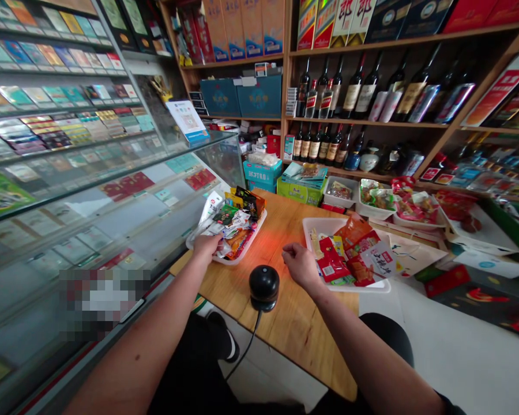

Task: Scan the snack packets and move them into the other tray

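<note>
My left hand [206,248] is at the near left side of a white plastic tray [256,233] heaped with snack packets [237,220]. Its fingers are bent in against the packets, and what they grip is hidden. Over the wooden table, just left of a second white tray [380,286], my right hand [301,264] hovers with curled fingers and nothing visible in them. That tray holds red, orange and white snack packets [350,253]. Between my hands stands a round black desktop scanner [264,287] with a cable, and a red glow falls on the wood beyond it.
A glass display counter [112,190] with small boxes runs along the left. Wooden shelves [372,121] of bottles and boxes stand behind the table [307,328]. White bins [376,210] of packaged food and a green box [300,187] sit beyond its far edge.
</note>
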A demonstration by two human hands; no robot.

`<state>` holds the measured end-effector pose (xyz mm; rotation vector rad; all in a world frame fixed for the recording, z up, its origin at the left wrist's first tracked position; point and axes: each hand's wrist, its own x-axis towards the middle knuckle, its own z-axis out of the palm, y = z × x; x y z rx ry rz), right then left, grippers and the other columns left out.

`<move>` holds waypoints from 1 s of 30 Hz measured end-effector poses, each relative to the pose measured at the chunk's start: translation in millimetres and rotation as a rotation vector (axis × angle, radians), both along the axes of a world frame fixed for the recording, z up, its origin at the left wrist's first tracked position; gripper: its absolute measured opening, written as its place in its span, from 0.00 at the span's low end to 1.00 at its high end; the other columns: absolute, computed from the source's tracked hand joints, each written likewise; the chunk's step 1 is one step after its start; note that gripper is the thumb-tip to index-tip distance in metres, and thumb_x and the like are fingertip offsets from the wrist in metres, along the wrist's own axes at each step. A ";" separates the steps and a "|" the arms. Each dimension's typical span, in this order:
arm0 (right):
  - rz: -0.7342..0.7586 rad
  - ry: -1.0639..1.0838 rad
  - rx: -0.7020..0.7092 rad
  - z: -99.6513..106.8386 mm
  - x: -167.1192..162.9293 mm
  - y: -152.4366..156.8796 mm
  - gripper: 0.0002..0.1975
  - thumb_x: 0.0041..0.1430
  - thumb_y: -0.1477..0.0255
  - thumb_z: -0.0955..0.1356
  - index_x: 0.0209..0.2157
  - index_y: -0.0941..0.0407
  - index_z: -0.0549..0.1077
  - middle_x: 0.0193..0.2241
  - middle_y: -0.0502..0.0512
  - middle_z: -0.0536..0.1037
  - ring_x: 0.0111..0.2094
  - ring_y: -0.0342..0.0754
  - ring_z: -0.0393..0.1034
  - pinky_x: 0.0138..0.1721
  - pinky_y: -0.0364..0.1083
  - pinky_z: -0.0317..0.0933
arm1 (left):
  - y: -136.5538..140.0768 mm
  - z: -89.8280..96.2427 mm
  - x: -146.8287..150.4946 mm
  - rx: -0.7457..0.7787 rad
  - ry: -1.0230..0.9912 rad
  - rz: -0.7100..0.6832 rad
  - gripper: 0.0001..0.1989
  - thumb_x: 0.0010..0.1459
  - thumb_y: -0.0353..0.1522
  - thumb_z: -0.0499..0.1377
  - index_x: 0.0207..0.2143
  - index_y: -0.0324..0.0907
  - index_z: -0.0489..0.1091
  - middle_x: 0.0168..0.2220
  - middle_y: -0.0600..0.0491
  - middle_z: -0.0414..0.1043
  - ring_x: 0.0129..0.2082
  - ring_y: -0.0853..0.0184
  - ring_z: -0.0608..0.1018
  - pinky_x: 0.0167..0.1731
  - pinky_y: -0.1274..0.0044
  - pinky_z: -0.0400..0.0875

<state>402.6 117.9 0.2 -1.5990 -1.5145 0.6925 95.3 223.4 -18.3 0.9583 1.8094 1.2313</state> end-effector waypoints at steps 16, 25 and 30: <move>0.041 0.118 -0.033 7.7 -30.2 -11.4 0.09 0.59 0.67 0.68 0.39 0.55 0.78 0.34 0.52 0.82 0.35 0.46 0.76 0.39 0.44 0.67 | -82.6 35.4 -40.4 0.269 -0.501 0.000 0.14 0.43 0.31 0.69 0.31 0.39 0.68 0.32 0.49 0.80 0.28 0.62 0.84 0.24 0.79 0.75; 0.075 0.151 -0.017 11.6 -56.4 -3.7 0.09 0.60 0.69 0.68 0.40 0.56 0.78 0.35 0.53 0.82 0.37 0.45 0.76 0.41 0.44 0.67 | -120.5 39.1 -15.3 0.247 -0.506 -0.164 0.19 0.42 0.35 0.74 0.30 0.39 0.67 0.27 0.53 0.78 0.26 0.65 0.82 0.23 0.81 0.70; 0.124 0.362 0.000 10.8 -51.9 -3.8 0.14 0.58 0.72 0.67 0.46 0.56 0.74 0.39 0.54 0.81 0.38 0.45 0.77 0.40 0.44 0.71 | -121.2 35.2 0.8 0.233 -0.482 -0.248 0.18 0.43 0.35 0.73 0.30 0.41 0.67 0.26 0.55 0.77 0.26 0.65 0.81 0.25 0.79 0.69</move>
